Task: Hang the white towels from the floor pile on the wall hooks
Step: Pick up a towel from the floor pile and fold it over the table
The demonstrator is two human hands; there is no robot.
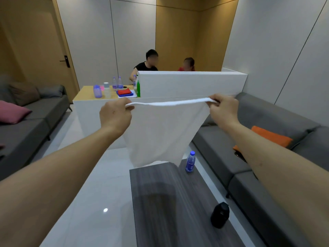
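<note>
A white towel (160, 132) hangs spread out in the air in front of me, its top edge stretched level between both hands. My left hand (114, 118) pinches the top left corner. My right hand (222, 109) pinches the top right corner. The towel's lower edge dangles just above the far end of a dark wood-grain table (169, 202). No wall hooks and no floor pile are in view.
A blue water bottle (190, 161) and a black cylinder (219, 217) stand on the dark table. Grey sofas run along the left (32, 118) and right (267, 139). A white counter (187, 84) with bottles and cloths stands ahead; two people sit behind it.
</note>
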